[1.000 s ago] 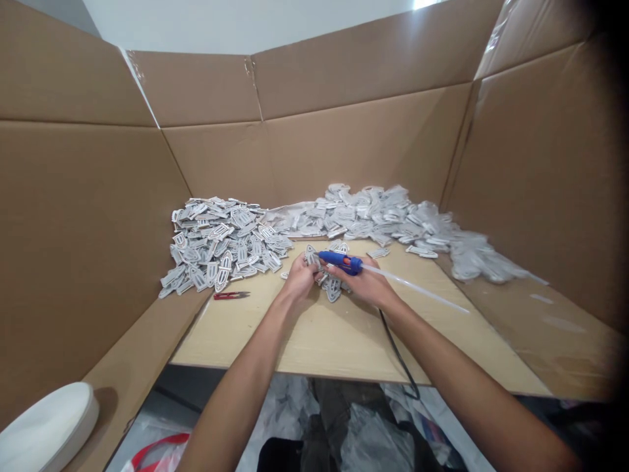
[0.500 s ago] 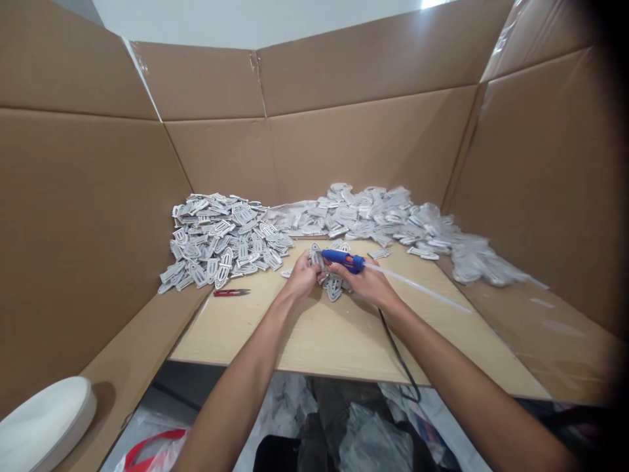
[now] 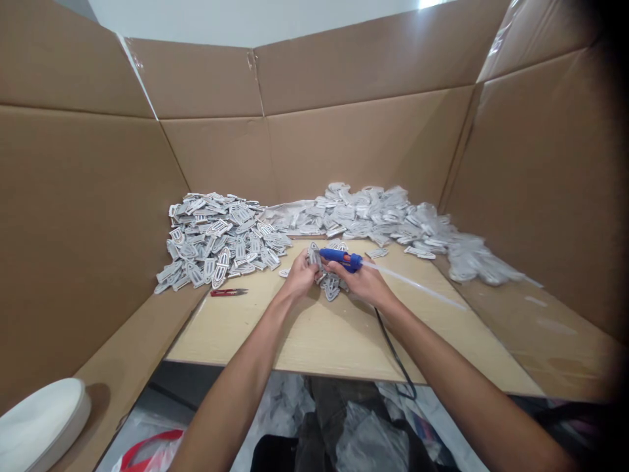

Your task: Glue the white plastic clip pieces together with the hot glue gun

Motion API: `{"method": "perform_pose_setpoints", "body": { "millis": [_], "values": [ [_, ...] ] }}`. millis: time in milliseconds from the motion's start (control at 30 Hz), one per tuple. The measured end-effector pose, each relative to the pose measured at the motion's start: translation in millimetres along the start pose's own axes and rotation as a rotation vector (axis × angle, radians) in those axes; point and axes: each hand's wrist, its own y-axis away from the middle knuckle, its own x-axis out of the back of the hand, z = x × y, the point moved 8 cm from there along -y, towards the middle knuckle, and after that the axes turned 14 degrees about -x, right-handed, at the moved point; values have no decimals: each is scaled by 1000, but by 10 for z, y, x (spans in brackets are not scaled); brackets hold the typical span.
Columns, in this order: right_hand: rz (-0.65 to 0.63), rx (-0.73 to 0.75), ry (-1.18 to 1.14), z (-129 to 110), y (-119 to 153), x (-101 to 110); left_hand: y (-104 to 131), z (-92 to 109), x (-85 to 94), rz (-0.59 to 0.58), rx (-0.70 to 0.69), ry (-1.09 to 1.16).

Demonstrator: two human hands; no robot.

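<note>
Above the middle of the board, my left hand [image 3: 301, 275] is closed on a small grey-and-white pointed piece [image 3: 314, 254], held upright. My right hand [image 3: 362, 280] grips a blue hot glue gun [image 3: 341, 257], its nozzle end at the held piece. A long clear glue stick [image 3: 415, 284] sticks out of the back of the gun, and a black cord [image 3: 394, 351] hangs below. Under and between my hands lie several similar pieces [image 3: 331, 286], partly covered by my fingers. Whether glue is coming out is too small to tell.
A heap of grey pieces [image 3: 216, 236] stands at the left, and a heap of plastic-wrapped ones [image 3: 373, 213] at the back right. Red thread snips [image 3: 228, 292] lie on the wooden board [image 3: 236, 334]. Cardboard walls [image 3: 363, 137] enclose the board. A white round object [image 3: 44, 419] sits at lower left.
The whole view has shifted very slightly. My hands, the glue gun and the held piece keep nearly the same positions relative to each other.
</note>
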Motion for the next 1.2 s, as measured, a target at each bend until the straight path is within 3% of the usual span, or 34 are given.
{"method": "perform_pose_setpoints", "body": {
  "millis": [167, 267, 400, 467, 567, 667, 767, 933, 1200],
  "values": [
    [-5, 92, 99, -103, 93, -79, 16, 122, 104, -18, -212, -324],
    [2, 200, 261, -173, 164, -171, 50, 172, 121, -23, -262, -432],
    [190, 272, 409, -244, 220, -116, 61, 135, 204, 82, -220, -418],
    [278, 271, 348, -263, 223, -15, 57, 70, 250, 127, -163, -353],
    [308, 207, 179, -210, 165, 137, 33, 31, 299, 148, -126, -338],
    [256, 17, 77, -49, 57, 231, -5, 70, 341, 174, -138, -345],
    [118, -135, 35, 67, -5, 202, -36, 91, 365, 214, -122, -306],
    [-50, -184, -21, 56, 13, 79, -55, 57, 340, 215, -71, -231],
    [-62, -199, 7, 78, 17, 50, -35, 30, 317, 231, -43, -167]
  ]
}}
